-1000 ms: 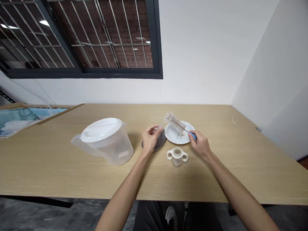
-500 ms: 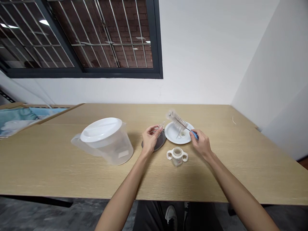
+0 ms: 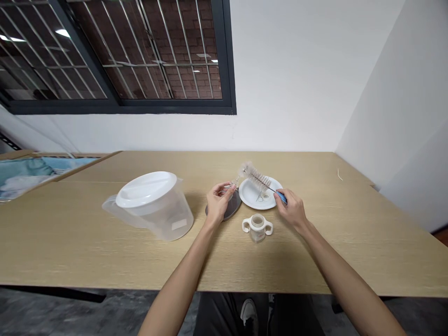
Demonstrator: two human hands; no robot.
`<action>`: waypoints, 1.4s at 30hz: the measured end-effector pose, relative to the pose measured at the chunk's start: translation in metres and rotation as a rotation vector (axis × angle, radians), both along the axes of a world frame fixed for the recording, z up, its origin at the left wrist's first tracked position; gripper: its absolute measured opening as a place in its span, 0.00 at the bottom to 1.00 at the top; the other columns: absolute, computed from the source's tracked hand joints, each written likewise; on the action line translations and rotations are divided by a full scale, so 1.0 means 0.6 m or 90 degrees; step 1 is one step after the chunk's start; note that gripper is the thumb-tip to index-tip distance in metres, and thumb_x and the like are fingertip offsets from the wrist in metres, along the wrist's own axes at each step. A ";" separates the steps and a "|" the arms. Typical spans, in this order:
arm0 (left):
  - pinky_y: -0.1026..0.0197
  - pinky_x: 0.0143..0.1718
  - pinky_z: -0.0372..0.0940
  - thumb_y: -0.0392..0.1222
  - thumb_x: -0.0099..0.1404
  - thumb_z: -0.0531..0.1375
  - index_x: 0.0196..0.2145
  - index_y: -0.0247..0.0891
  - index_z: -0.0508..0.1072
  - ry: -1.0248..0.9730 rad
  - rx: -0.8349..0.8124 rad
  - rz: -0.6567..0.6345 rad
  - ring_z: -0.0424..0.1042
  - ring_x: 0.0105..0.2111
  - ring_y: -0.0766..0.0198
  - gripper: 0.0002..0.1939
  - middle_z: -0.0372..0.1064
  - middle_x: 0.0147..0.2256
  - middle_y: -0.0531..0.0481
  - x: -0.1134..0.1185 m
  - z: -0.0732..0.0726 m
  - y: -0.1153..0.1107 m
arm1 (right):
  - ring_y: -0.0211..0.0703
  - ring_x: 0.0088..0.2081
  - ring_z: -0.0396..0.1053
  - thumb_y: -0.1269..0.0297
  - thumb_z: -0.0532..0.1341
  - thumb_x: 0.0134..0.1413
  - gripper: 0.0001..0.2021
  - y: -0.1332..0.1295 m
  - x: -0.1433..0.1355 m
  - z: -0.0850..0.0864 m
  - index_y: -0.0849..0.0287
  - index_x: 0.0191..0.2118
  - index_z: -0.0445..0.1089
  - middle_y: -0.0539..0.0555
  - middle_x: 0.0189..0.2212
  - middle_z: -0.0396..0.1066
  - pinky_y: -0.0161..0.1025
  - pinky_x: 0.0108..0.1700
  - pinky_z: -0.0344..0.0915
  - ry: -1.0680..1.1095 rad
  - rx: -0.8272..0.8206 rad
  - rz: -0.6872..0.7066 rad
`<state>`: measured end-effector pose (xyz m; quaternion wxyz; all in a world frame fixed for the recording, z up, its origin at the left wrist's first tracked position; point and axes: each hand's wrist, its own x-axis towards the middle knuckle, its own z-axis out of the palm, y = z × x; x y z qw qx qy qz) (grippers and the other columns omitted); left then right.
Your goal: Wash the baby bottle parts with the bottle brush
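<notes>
**dripdry:** ok so what were the hands up to?

**cupshelf:** They were apart, each with its own grip. The left hand had a clear piece pinched between thumb and fingers, above the edge of a dark disc. The right hand was wrapped round the blue handle of a bristle brush, with the bristles slanting over a white plate and the tip right by the clear piece.

**dripdry:** touching or nah?

**cupshelf:** Couldn't tell tbh, too small and see-through.

**dripdry:** so what made for good technique there?

**cupshelf:** Imo a steady pinch on the left, no hard squeeze, since thin clear stuff probably would've flexed. Lining the brush up with the piece mattered more than force, and I'd have picked small wrist twists over shoving.

**dripdry:** anything to watch for?

**cupshelf:** Small bits lay on the plate under the brush, so a low swing might've knocked them. The two-handled cup stood upright on the person's side of the plate, and a lidded pitcher sat well off to the left.
</notes>
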<state>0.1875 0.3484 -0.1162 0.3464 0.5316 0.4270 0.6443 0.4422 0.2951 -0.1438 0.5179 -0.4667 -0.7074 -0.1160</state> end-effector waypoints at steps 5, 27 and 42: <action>0.66 0.32 0.61 0.52 0.50 0.72 0.40 0.31 0.78 -0.003 0.003 -0.002 0.64 0.29 0.69 0.24 0.68 0.29 0.48 0.000 0.000 0.001 | 0.38 0.38 0.71 0.65 0.59 0.63 0.07 0.001 0.001 -0.002 0.61 0.45 0.69 0.52 0.38 0.73 0.35 0.39 0.64 0.007 0.005 -0.016; 0.66 0.32 0.60 0.52 0.49 0.72 0.40 0.31 0.78 -0.008 -0.008 -0.002 0.63 0.29 0.69 0.25 0.68 0.29 0.48 -0.001 -0.001 0.001 | 0.38 0.37 0.71 0.66 0.59 0.63 0.07 0.001 0.001 0.000 0.61 0.44 0.69 0.52 0.37 0.73 0.35 0.39 0.65 0.000 0.016 0.001; 0.66 0.32 0.60 0.52 0.49 0.72 0.40 0.32 0.78 -0.011 -0.014 -0.007 0.64 0.29 0.68 0.25 0.69 0.29 0.48 0.001 0.002 -0.002 | 0.40 0.38 0.72 0.64 0.58 0.64 0.07 0.002 -0.001 -0.004 0.60 0.45 0.69 0.54 0.38 0.73 0.36 0.39 0.65 -0.006 -0.004 0.003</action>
